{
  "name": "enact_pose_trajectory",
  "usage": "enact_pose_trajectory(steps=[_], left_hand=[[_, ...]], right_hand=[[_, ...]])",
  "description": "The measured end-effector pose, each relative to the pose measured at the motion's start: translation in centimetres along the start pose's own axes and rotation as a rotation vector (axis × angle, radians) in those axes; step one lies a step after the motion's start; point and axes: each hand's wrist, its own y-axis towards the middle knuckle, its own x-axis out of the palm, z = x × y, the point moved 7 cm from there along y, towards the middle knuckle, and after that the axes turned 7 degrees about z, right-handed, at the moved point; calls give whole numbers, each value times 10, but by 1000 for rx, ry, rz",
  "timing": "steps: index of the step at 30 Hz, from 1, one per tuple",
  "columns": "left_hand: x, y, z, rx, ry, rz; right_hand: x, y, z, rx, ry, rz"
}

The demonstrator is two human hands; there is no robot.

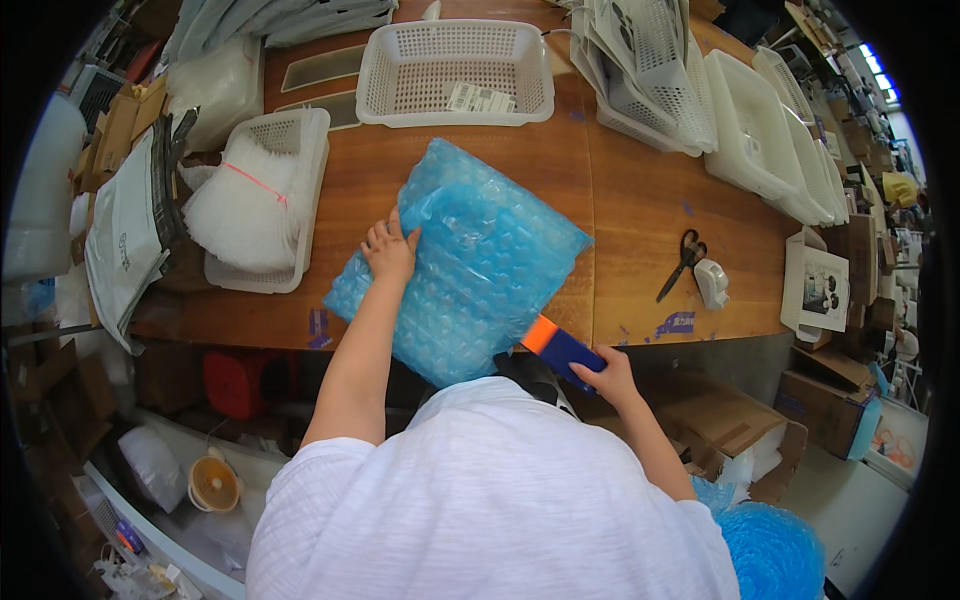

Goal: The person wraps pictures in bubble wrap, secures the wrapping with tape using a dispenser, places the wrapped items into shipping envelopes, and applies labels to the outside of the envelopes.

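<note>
A sheet of blue bubble wrap (490,250) lies crumpled and layered across the front of the wooden table, its lower edge hanging over the table's edge toward me. My left hand (392,250) rests on the wrap's left side with its fingers spread. In my right hand (610,378) is a flat dark-blue and orange box (562,350), gripped at its near end. The box's far end meets the wrap's lower right edge; I cannot tell how much of it is hidden beneath. Black-handled scissors (684,262) lie to the right, beside a small white tape dispenser (711,284).
An open white basket (455,118) holding a label stands at the back. To the left, another basket (312,190) holds a banded stack of white foam sheets (250,205). White baskets (650,110) are piled at right. A blue bubble-wrap roll (770,550) sits low right, near cardboard boxes (730,410).
</note>
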Motion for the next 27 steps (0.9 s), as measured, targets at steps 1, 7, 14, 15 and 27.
enact_pose_trajectory(steps=[1,7,14,15,27], left_hand=[[0,0,-2,-16,-5,-23],[-47,-12,18,91,3,271],[-59,-192,125,600,-174,-181],[-50,-207,133,612,-151,-240],[-23,-210,123,615,146,177]], right_hand=[[-3,-5,8,22,-32,11],[34,17,7,76,-372,122],[29,23,18,101,-308,96],[31,26,19,93,-295,83],[-3,51,4,91,-31,-151]])
